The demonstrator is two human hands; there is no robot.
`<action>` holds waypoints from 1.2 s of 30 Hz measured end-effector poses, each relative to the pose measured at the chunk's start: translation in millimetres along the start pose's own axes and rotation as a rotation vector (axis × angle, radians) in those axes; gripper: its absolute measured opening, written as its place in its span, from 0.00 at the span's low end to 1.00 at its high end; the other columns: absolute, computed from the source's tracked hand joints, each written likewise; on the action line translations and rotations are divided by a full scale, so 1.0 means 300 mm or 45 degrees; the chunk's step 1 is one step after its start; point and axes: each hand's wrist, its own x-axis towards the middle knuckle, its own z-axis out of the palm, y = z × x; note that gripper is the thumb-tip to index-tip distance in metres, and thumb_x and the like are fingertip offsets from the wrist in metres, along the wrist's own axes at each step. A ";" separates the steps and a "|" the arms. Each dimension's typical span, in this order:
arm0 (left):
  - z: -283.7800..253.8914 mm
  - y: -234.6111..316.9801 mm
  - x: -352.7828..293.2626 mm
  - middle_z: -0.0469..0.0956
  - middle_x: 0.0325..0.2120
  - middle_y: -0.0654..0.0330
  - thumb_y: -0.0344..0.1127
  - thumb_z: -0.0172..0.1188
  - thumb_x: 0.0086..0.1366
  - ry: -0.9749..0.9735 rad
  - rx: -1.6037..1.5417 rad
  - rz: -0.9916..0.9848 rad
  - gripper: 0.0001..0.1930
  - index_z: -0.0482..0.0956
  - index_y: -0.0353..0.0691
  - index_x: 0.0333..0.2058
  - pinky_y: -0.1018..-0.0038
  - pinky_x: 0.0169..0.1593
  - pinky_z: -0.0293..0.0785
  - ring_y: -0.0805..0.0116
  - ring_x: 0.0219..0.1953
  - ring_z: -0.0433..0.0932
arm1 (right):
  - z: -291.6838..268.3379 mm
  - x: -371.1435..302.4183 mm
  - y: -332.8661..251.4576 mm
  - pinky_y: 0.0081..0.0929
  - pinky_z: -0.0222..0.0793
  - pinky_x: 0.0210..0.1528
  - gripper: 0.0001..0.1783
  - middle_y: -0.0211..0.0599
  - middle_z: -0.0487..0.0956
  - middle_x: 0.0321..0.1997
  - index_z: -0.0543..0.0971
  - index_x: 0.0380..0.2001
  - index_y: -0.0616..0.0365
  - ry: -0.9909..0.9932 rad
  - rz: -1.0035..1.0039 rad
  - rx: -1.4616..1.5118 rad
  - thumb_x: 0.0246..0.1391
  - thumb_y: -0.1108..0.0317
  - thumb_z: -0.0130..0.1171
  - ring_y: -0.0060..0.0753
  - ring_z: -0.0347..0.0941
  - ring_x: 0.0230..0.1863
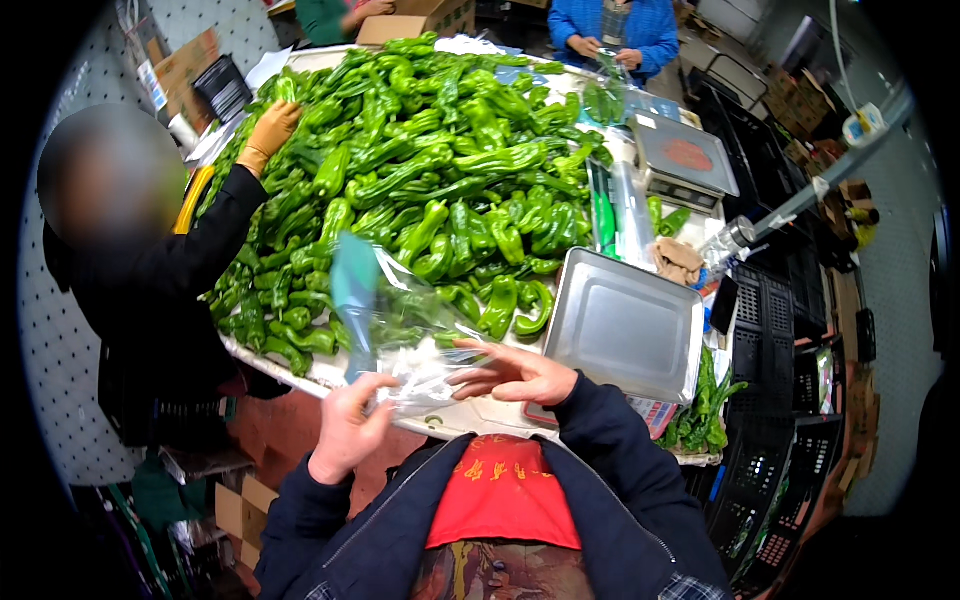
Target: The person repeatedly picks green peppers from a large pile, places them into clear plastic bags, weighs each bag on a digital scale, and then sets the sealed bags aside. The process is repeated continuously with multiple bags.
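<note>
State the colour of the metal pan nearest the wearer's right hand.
The metal pan is silver-grey, seen best in the head view.

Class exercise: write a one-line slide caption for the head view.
Left hand holds a clear plastic bag, right hand open beside it, before heaped green peppers; metal tray at right.

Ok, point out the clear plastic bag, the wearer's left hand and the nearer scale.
Clear plastic bag (408, 345): head view, middle of its film.
Wearer's left hand (350, 424): head view, back of hand.
Nearer scale (628, 322): head view, middle of its pan.
</note>
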 end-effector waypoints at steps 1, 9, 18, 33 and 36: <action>-0.025 0.001 -0.019 0.68 0.16 0.64 0.21 0.60 0.57 0.155 0.009 -0.138 0.08 0.80 0.34 0.36 0.77 0.23 0.62 0.78 0.19 0.64 | -0.021 -0.001 0.002 0.32 0.64 0.64 0.36 0.49 0.72 0.64 0.56 0.71 0.59 0.145 -0.008 -0.080 0.63 0.73 0.56 0.38 0.72 0.61; -0.003 -0.150 -0.126 0.70 0.20 0.54 0.18 0.54 0.58 0.645 0.184 -0.101 0.09 0.77 0.33 0.37 0.71 0.29 0.67 0.67 0.22 0.68 | -0.116 0.088 0.246 0.44 0.72 0.51 0.39 0.51 0.75 0.51 0.66 0.62 0.60 0.768 0.223 -2.066 0.48 0.59 0.68 0.55 0.72 0.51; 0.119 -0.273 -0.112 0.65 0.19 0.74 0.22 0.55 0.64 0.467 -0.454 -0.534 0.07 0.77 0.34 0.40 0.81 0.24 0.54 0.85 0.21 0.59 | -0.153 0.164 0.464 0.45 0.72 0.49 0.58 0.49 0.69 0.55 0.53 0.72 0.44 0.871 0.268 -2.374 0.38 0.64 0.73 0.53 0.70 0.50; 0.179 -0.231 -0.059 0.72 0.25 0.73 0.26 0.57 0.69 0.634 -0.810 -0.521 0.08 0.75 0.36 0.45 0.86 0.28 0.59 0.88 0.25 0.64 | -0.096 -0.016 0.260 0.34 0.65 0.64 0.54 0.41 0.65 0.69 0.49 0.74 0.55 0.371 0.096 0.346 0.46 0.70 0.66 0.38 0.67 0.65; 0.203 -0.183 -0.049 0.67 0.22 0.75 0.33 0.56 0.72 0.600 -0.707 -0.451 0.09 0.74 0.37 0.47 0.85 0.26 0.54 0.88 0.23 0.59 | -0.033 -0.020 0.245 0.31 0.52 0.72 0.53 0.39 0.59 0.73 0.49 0.73 0.59 0.094 0.328 0.225 0.49 0.67 0.66 0.35 0.55 0.73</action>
